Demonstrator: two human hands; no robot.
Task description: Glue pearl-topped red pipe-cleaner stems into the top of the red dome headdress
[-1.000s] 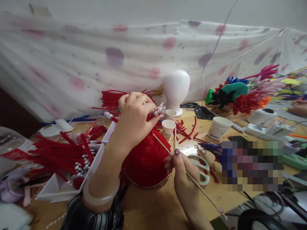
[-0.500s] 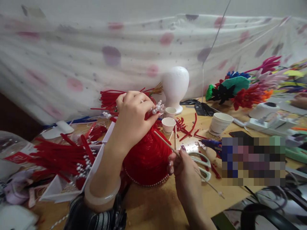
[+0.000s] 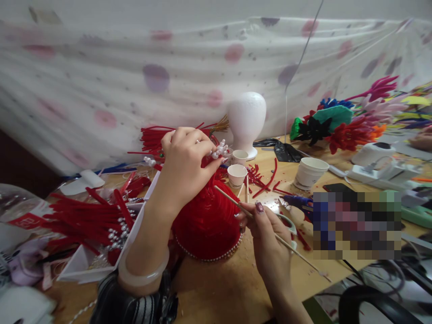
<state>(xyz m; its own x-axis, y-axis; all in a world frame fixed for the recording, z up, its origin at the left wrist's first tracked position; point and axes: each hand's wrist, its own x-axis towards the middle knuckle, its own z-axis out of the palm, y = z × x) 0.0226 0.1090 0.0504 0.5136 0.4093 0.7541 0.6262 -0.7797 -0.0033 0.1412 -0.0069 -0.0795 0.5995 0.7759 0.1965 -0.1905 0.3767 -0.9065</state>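
A domed red piece (image 3: 205, 225) with a pearl-bead edge stands on the wooden table (image 3: 216, 288). Over its top is my left hand (image 3: 187, 168), fingers bent around its upper part; white bead clusters (image 3: 220, 149) show beside the fingertips. What the fingers grip underneath is hidden. My right hand (image 3: 268, 234) is closed on a thin wooden stick (image 3: 232, 198), whose upper end points at the red dome just below my left hand. Behind the right hand lie pale-handled scissors (image 3: 286, 222), partly covered.
White box (image 3: 135, 234) with red stems (image 3: 81, 218) and pearls at left. Paper cups (image 3: 237, 175), a foam head (image 3: 248, 119) and red scraps behind. A larger cup (image 3: 310, 173), glue gun (image 3: 297, 201), flowers (image 3: 347, 130) and power strip (image 3: 381, 173) at right. Part of another person's hand, far right.
My right hand has moved slightly right and up with the stick, and its fingers have shifted along it. My left hand has barely moved.
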